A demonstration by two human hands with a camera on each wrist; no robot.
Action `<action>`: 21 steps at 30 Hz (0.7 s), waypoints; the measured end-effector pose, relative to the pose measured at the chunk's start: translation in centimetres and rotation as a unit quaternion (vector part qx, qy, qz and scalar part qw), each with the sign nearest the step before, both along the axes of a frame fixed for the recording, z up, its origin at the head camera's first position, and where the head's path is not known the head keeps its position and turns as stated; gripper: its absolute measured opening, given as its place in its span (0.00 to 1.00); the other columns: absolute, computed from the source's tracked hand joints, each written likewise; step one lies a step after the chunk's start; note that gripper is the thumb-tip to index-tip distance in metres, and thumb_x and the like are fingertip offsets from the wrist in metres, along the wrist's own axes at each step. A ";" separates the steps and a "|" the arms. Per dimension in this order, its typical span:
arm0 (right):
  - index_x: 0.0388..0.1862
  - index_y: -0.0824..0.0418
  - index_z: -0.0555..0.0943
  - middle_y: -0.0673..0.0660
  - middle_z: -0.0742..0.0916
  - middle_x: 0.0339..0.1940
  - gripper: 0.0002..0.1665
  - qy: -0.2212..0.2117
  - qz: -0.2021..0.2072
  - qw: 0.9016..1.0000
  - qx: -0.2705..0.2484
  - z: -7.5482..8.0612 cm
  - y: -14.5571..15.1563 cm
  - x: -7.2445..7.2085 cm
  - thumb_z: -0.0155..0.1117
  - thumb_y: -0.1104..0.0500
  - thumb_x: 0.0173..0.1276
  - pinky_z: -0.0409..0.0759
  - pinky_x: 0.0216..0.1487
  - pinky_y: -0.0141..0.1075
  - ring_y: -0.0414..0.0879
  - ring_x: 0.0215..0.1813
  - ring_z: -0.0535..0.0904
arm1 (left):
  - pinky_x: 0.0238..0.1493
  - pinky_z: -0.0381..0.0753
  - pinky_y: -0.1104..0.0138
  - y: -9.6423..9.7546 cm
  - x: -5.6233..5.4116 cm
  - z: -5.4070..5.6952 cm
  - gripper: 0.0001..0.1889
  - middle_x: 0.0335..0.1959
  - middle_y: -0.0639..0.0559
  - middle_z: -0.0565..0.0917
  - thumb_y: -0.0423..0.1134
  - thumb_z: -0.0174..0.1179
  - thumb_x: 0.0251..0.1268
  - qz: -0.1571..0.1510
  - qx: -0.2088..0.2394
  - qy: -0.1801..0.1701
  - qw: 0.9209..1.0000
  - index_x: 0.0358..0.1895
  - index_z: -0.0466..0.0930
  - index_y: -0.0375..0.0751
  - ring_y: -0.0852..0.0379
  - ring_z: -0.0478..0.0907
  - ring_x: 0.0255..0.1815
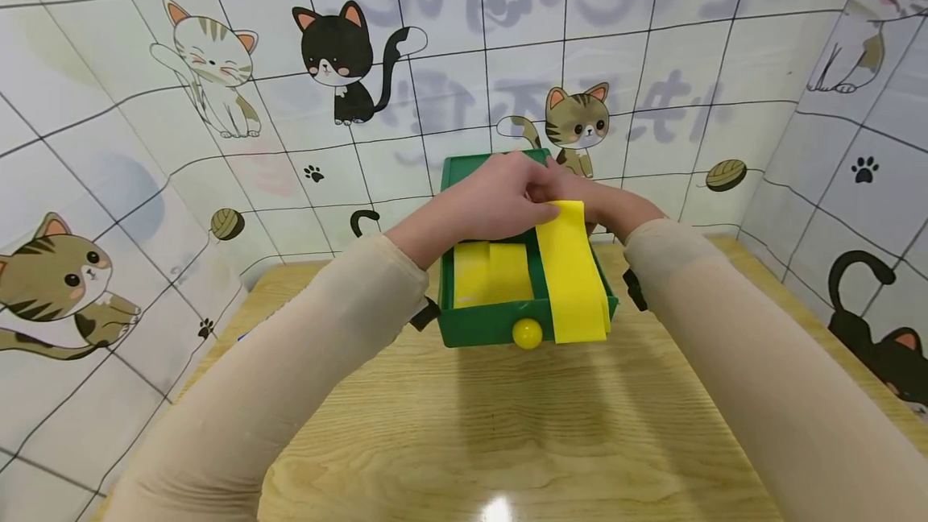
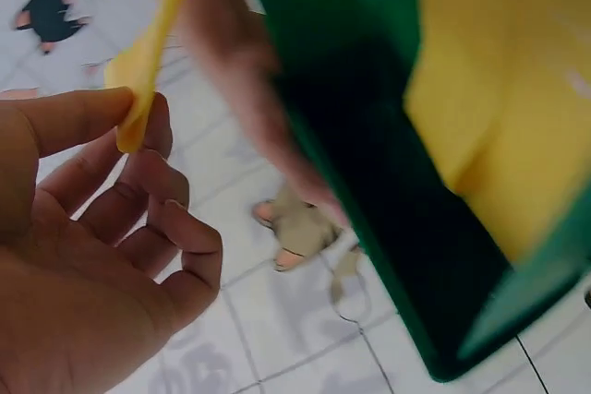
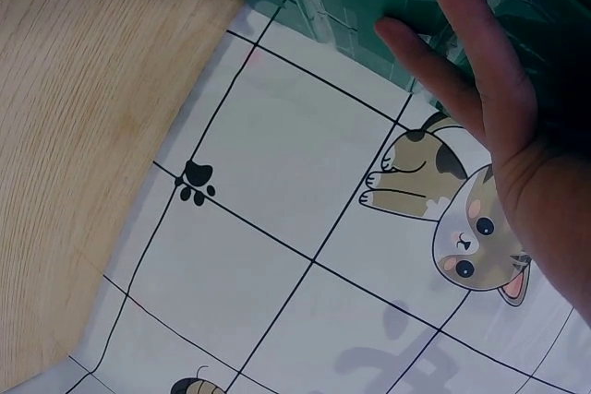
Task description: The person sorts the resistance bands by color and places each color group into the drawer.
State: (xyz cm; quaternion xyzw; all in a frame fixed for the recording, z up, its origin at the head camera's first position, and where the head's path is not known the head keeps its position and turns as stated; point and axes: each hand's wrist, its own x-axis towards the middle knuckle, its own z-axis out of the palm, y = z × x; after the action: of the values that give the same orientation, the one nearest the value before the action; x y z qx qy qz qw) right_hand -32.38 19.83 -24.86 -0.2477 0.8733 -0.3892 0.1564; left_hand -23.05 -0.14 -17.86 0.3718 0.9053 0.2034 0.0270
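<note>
At five o'clock on the green box [image 1: 478, 327], a yellow strip [image 1: 576, 280] is draped over the near rim. Its far end is pinched by the left hand [image 1: 500, 193], toward twelve. At one, the box is touched by the right hand [image 3: 508, 126], its visible fingers straight.

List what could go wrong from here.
The yellow strap might slip free, since the left hand pinches it between thumb and finger. It could also slide sideways where it hangs over the front wall of the green box, beside the yellow ball. A tug might shift the box, as the visible fingers of the right hand are straight.
</note>
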 end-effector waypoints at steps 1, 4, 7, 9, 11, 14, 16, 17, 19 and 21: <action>0.88 0.67 0.43 0.53 0.86 0.36 0.52 -0.006 -0.030 0.999 0.024 0.0 0.0 0.2 0.40 0.33 0.84 0.86 0.42 0.29 0.38 0.29 0.84 | 0.45 0.75 0.67 0.0 -0.4 -0.4 0.09 0.35 0.50 0.82 0.42 0.60 0.82 -0.001 -0.007 0.004 1.000 0.49 0.87 0.43 0.54 0.76 0.39; 0.87 0.52 0.19 0.65 0.81 0.64 0.58 -0.008 -0.094 0.993 0.074 -0.3 -0.1 0.3 0.46 0.35 0.85 0.86 0.36 0.38 0.47 0.35 0.84 | 0.51 0.78 0.66 0.0 -1.2 -1.5 0.11 0.45 0.51 0.87 0.41 0.58 0.83 -0.009 -0.032 0.015 0.999 0.56 0.87 0.44 0.56 0.78 0.43; 0.86 0.47 0.18 0.68 0.54 0.89 0.59 -0.021 -0.116 0.989 0.091 -0.5 -0.3 0.2 0.47 0.34 0.83 0.85 0.32 0.43 0.58 0.54 0.82 | 0.52 0.80 0.64 0.0 -1.6 -2.6 0.12 0.49 0.50 0.88 0.40 0.58 0.83 -0.016 -0.061 0.024 0.998 0.57 0.87 0.43 0.55 0.79 0.43; 0.86 0.47 0.18 0.62 0.36 0.91 0.58 -0.020 -0.120 0.988 0.101 -0.6 -0.3 0.1 0.46 0.35 0.83 0.83 0.31 0.42 0.64 0.61 0.77 | 0.50 0.81 0.65 0.1 -1.7 -3.1 0.11 0.48 0.50 0.87 0.40 0.58 0.83 -0.017 -0.077 0.031 0.996 0.56 0.88 0.43 0.56 0.79 0.41; 0.86 0.47 0.18 0.60 0.34 0.91 0.58 -0.020 -0.122 0.987 0.103 -0.6 -0.3 0.1 0.46 0.36 0.82 0.81 0.29 0.41 0.64 0.61 0.77 | 0.46 0.80 0.65 0.3 -1.8 -3.4 0.10 0.46 0.50 0.87 0.40 0.58 0.83 -0.020 -0.087 0.035 0.995 0.53 0.88 0.43 0.55 0.79 0.38; 0.86 0.47 0.18 0.61 0.36 0.91 0.58 -0.018 -0.122 0.987 0.100 -0.5 -0.2 0.0 0.47 0.39 0.82 0.79 0.28 0.39 0.65 0.58 0.79 | 0.44 0.80 0.66 0.7 -2.1 -3.7 0.10 0.46 0.51 0.87 0.40 0.59 0.82 -0.024 -0.095 0.042 0.994 0.52 0.88 0.43 0.55 0.79 0.37; 0.86 0.47 0.18 0.62 0.36 0.91 0.57 -0.018 -0.119 0.988 0.095 -0.5 -0.2 0.1 0.47 0.41 0.82 0.80 0.28 0.39 0.64 0.64 0.77 | 0.44 0.80 0.66 1.0 -2.3 -3.8 0.09 0.47 0.51 0.87 0.40 0.58 0.82 -0.029 -0.101 0.048 0.993 0.52 0.88 0.43 0.56 0.80 0.37; 0.86 0.47 0.18 0.62 0.36 0.91 0.57 -0.018 -0.118 0.989 0.092 -0.4 -0.2 0.1 0.47 0.41 0.82 0.81 0.28 0.40 0.65 0.66 0.75 | 0.44 0.81 0.66 1.1 -2.4 -3.9 0.09 0.47 0.51 0.88 0.40 0.58 0.82 -0.031 -0.104 0.051 0.993 0.52 0.88 0.43 0.56 0.80 0.38; 0.86 0.47 0.18 0.62 0.36 0.91 0.57 -0.022 -0.116 0.989 0.088 -0.4 -0.2 0.1 0.47 0.42 0.82 0.82 0.28 0.40 0.67 0.70 0.73 | 0.44 0.81 0.67 1.3 -2.5 -4.0 0.09 0.48 0.51 0.88 0.40 0.58 0.82 -0.033 -0.110 0.057 0.992 0.51 0.88 0.43 0.56 0.81 0.38; 0.86 0.47 0.18 0.62 0.35 0.91 0.57 -0.024 -0.115 0.989 0.088 -0.4 -0.2 0.0 0.47 0.43 0.82 0.82 0.29 0.41 0.67 0.72 0.71 | 0.43 0.81 0.67 1.3 -2.7 -4.1 0.09 0.47 0.52 0.88 0.40 0.58 0.82 -0.029 -0.115 0.062 0.991 0.50 0.88 0.43 0.56 0.81 0.38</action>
State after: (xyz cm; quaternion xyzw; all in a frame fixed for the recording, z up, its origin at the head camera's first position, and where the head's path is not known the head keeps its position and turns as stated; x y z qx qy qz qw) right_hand -32.35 19.63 -25.27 -0.1219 0.9229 -0.3318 0.1524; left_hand -25.72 1.20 -21.96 0.4038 0.9116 0.0742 0.0192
